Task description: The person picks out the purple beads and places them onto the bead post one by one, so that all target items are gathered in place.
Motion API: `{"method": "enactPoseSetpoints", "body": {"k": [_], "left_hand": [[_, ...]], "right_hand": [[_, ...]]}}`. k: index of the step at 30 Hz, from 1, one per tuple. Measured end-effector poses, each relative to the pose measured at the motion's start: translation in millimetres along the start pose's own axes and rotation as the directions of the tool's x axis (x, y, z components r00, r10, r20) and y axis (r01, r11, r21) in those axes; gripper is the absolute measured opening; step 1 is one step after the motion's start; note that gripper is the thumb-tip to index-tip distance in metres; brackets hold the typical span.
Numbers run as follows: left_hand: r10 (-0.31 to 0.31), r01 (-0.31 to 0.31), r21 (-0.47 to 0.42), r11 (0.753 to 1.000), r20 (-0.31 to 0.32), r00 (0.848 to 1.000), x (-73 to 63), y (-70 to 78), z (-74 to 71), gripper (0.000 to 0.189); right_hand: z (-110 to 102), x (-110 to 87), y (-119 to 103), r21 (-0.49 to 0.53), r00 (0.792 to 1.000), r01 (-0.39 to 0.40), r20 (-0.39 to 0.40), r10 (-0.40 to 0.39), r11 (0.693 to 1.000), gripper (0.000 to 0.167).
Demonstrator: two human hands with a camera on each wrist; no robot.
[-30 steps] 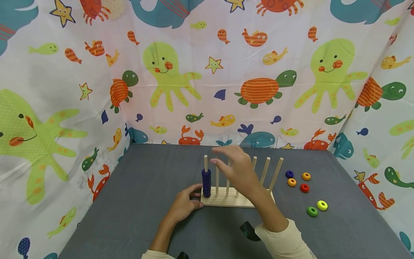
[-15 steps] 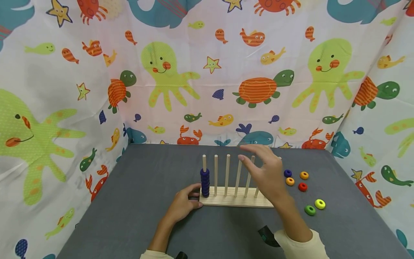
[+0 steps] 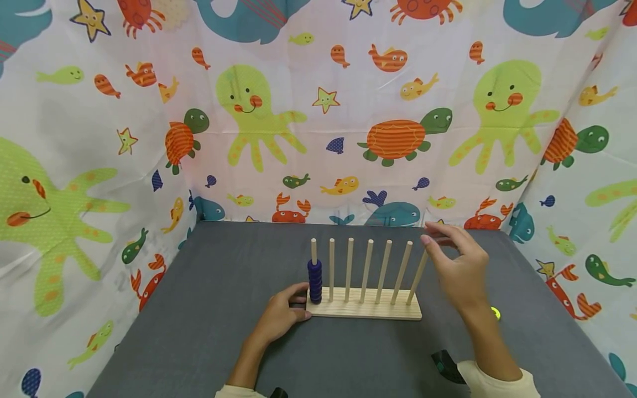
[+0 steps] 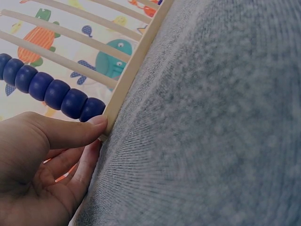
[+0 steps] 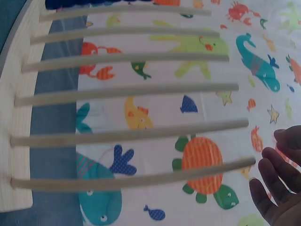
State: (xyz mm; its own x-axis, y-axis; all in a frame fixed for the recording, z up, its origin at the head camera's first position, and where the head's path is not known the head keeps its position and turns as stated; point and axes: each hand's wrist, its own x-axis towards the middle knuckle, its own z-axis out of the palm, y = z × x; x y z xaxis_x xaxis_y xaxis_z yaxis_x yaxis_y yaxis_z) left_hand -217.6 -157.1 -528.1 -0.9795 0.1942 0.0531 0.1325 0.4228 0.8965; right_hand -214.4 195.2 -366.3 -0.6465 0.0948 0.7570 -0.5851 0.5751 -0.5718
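Observation:
A pale wooden peg stand (image 3: pixel 365 310) with several upright pegs stands mid-table. Dark blue rings (image 3: pixel 315 282) are stacked on its leftmost peg; in the left wrist view these blue rings (image 4: pixel 57 94) form a close row. My left hand (image 3: pixel 280 315) grips the left end of the base, thumb on top, as the left wrist view shows for this hand (image 4: pixel 47 160). At the rightmost peg (image 3: pixel 417 276) my right hand (image 3: pixel 460 271) is raised, thumb and fingers apart beside its tip. It holds nothing. The right wrist view shows this hand (image 5: pixel 282 183) near the peg ends.
A yellow ring (image 3: pixel 496 313) lies on the grey table (image 3: pixel 224 265), right of my right forearm; the other loose rings are hidden behind the hand and arm. A sea-animal curtain (image 3: pixel 318 138) hangs around the back and sides.
My right hand has moved right along the pegs, from the left ones to the last peg, and now covers most of the loose rings. The left hand keeps its grip on the base.

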Motion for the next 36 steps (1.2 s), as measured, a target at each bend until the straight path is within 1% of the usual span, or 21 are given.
{"method": "enactPoseSetpoints", "body": {"k": [3,9,12,16,19,21,24,28,36], "left_hand": [[-0.001,0.001,-0.003,1.0,-0.002,1.0,0.1,0.2,-0.1,0.067],[-0.001,0.001,-0.003,1.0,-0.003,1.0,-0.1,0.4,0.0,0.067],[0.005,-0.005,0.003,1.0,-0.002,1.0,-0.5,0.2,-0.3,0.068],[-0.004,0.004,0.005,1.0,0.0,1.0,-0.4,0.7,-0.1,0.068],[-0.016,0.016,0.002,1.0,-0.001,1.0,-0.1,1.6,0.1,0.068],[-0.012,0.012,-0.001,1.0,-0.001,1.0,0.0,1.7,-0.2,0.067],[-0.006,0.006,-0.004,1.0,-0.002,1.0,0.1,1.9,-0.4,0.067],[-0.01,0.01,-0.004,1.0,-0.002,1.0,0.3,2.3,-0.1,0.067],[0.001,-0.001,-0.002,1.0,0.007,1.0,-0.2,2.2,0.3,0.066]], "right_hand": [[-7,-0.4,11,-0.009,0.999,-0.032,-0.011,0.031,0.999,0.029],[-14,-4.7,35,-0.096,0.993,-0.121,-0.011,0.12,0.988,0.027],[-16,-7.9,45,-0.145,0.984,-0.175,0.002,0.177,0.974,0.028],[-17,-12.0,57,-0.212,0.965,-0.245,0.036,0.259,0.946,0.032],[-18,-14.8,67,-0.255,0.948,-0.284,0.07,0.311,0.924,0.035],[-18,-16.3,74,-0.28,0.935,-0.303,0.1,0.341,0.911,0.036],[-18,-18.8,87,-0.316,0.916,-0.316,0.143,0.374,0.895,0.038],[-17,-21.6,102,-0.349,0.885,-0.331,0.207,0.417,0.877,0.044],[-16,-21.4,123,-0.405,0.808,-0.348,0.327,0.49,0.845,0.055]]}}
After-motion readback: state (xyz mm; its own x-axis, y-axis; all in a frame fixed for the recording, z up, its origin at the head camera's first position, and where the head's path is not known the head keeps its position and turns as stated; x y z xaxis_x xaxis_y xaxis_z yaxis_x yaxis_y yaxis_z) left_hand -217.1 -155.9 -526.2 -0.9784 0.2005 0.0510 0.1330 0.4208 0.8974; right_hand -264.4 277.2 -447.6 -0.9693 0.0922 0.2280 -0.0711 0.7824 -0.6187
